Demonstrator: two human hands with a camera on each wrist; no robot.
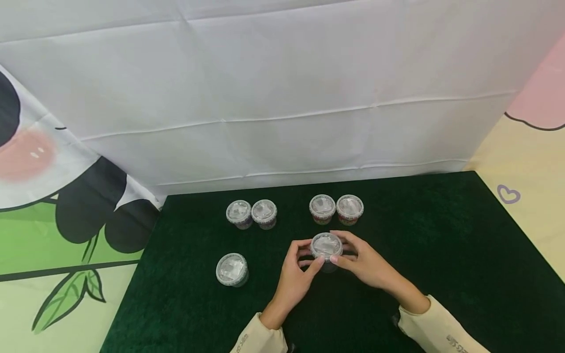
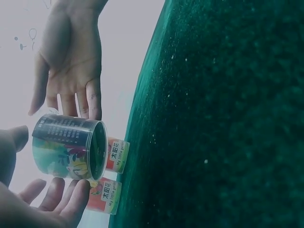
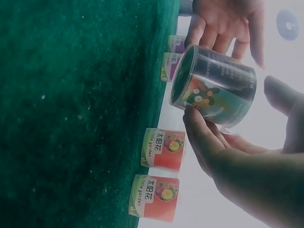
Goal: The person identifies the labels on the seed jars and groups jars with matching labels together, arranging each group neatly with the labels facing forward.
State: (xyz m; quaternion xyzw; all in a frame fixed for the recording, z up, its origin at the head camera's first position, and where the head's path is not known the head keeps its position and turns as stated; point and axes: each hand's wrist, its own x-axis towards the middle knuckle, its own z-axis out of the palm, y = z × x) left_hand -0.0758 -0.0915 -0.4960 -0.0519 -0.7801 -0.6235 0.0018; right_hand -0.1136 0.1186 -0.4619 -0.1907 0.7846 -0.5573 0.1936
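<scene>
In the head view a lidded plastic tub (image 1: 326, 245) is held between both hands, its lid facing up. The left hand (image 1: 297, 274) grips one side, its thumb toward the front. Opposite it, the right hand (image 1: 366, 260) grips the other side, fingers behind and thumb in front. Both wrist views show the tub (image 2: 69, 147) above the green tabletop. A dark text panel and a teal plant picture (image 3: 209, 99) wrap its side. Behind it stand two tubs with red labels, the left one (image 1: 322, 209) close beside the right one (image 1: 350, 210).
Two tubs with purple labels stand side by side at the back left, one (image 1: 239, 214) left of the other (image 1: 264, 214). Another lidded tub (image 1: 232, 269) stands alone at the front left. A white cloth (image 1: 282, 122) hangs behind the green table (image 1: 441, 245).
</scene>
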